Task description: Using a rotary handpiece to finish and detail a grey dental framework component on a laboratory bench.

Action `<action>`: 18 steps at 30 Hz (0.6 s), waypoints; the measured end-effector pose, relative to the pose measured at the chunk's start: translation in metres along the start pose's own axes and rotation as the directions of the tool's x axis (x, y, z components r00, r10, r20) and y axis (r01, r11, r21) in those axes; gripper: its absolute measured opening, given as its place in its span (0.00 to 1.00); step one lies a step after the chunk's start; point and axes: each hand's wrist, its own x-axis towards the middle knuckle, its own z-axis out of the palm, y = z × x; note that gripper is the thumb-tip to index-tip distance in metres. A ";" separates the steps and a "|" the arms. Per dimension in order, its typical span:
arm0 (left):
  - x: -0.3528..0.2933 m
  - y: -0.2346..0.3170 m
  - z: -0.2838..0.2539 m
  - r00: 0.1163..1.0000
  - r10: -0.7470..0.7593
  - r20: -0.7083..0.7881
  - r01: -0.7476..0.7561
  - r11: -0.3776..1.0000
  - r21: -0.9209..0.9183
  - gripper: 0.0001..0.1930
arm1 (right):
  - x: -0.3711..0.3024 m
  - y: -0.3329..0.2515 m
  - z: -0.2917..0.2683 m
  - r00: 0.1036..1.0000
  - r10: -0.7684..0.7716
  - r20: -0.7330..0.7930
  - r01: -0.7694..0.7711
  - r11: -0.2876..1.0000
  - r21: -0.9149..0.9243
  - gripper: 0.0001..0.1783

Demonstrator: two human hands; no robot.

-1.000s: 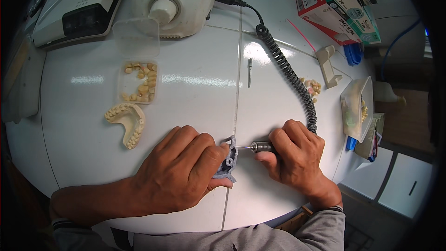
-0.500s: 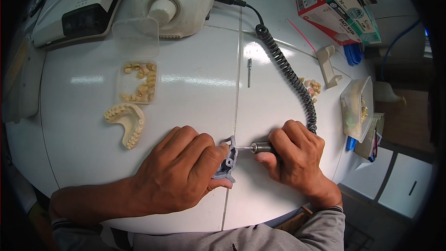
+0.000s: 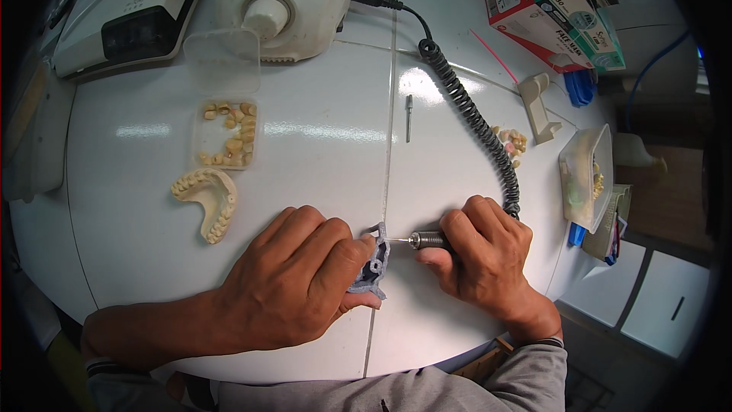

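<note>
And we're holding steady: my left hand (image 3: 293, 286) and my right hand (image 3: 492, 255) sit just where they were half a second ago. Only the patch below the table (image 3: 320, 175) edge, by my left sleeve, has changed, pale then and brownish now. My left fingers and thumb pinch the grey frame (image 3: 376, 268), out in front of me above the table, its long axis running away from me. My right fingers close round the drill (image 3: 429, 240), lying crosswise, its thin bit (image 3: 399, 240) pointing left at the frame's right edge, near the far end (actual contact, I can't tell).
</note>
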 end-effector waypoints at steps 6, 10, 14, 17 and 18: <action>0.000 -0.001 0.001 1.000 0.008 -0.006 -0.008 1.000 0.006 0.30 | 0.000 0.000 -0.002 1.000 0.006 0.019 -0.006 1.000 -0.005 0.29; 0.001 0.001 0.000 1.000 -0.010 0.008 0.010 1.000 -0.005 0.30 | 0.000 0.000 -0.001 1.000 0.002 0.008 -0.002 1.000 0.006 0.29; 0.000 -0.001 0.001 1.000 -0.001 -0.005 0.001 1.000 -0.005 0.30 | 0.000 0.001 -0.001 1.000 -0.008 0.001 0.008 1.000 0.008 0.29; -0.001 -0.001 0.002 1.000 0.001 -0.004 -0.001 1.000 -0.006 0.30 | 0.000 0.000 -0.001 1.000 0.004 0.014 -0.004 1.000 -0.005 0.29; -0.001 -0.001 0.002 1.000 -0.003 -0.001 0.003 1.000 -0.013 0.30 | 0.000 0.001 -0.001 1.000 0.002 0.010 -0.002 1.000 0.006 0.29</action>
